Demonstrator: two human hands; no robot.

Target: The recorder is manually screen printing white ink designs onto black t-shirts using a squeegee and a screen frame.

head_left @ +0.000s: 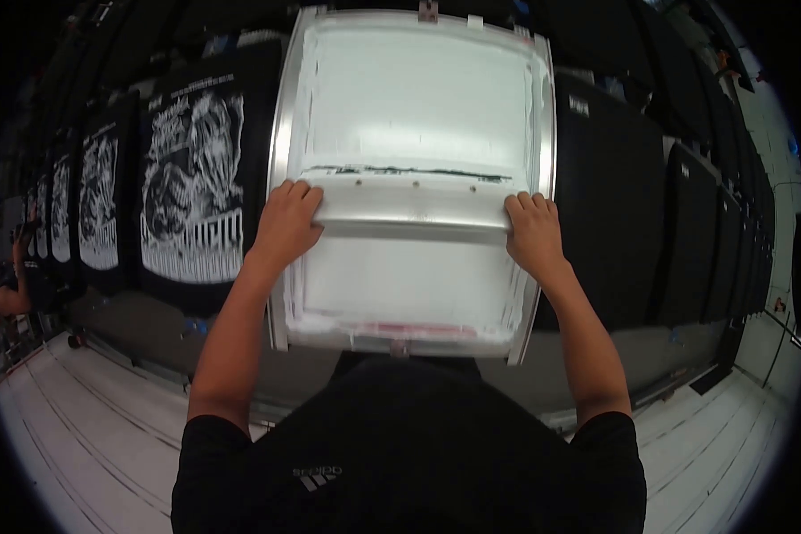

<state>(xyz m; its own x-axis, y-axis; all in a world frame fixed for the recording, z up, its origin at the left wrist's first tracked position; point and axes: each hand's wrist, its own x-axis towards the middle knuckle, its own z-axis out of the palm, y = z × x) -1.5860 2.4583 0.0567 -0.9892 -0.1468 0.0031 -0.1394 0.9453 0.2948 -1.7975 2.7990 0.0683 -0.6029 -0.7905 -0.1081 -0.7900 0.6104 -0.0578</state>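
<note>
A metal-framed printing screen [409, 285] lies in front of me, its mesh coated with white ink. Across its middle sits a wide silver squeegee [414, 206], with a dark broken line along its far edge. My left hand [289, 221] is closed round the squeegee's left end. At the right end, my right hand [534, 230] grips it too, fingers curled over the top. White ink [418, 84] covers the mesh beyond the squeegee, and a reddish smear shows at the near edge. What lies under the screen is hidden.
To the left, black shirts with white prints [191, 187] lie in a row. Plain black shirts [605, 205] line the right side. A co-worker [13, 280] stands at the far left with an arm raised. Pale floor [80, 436] shows on both sides.
</note>
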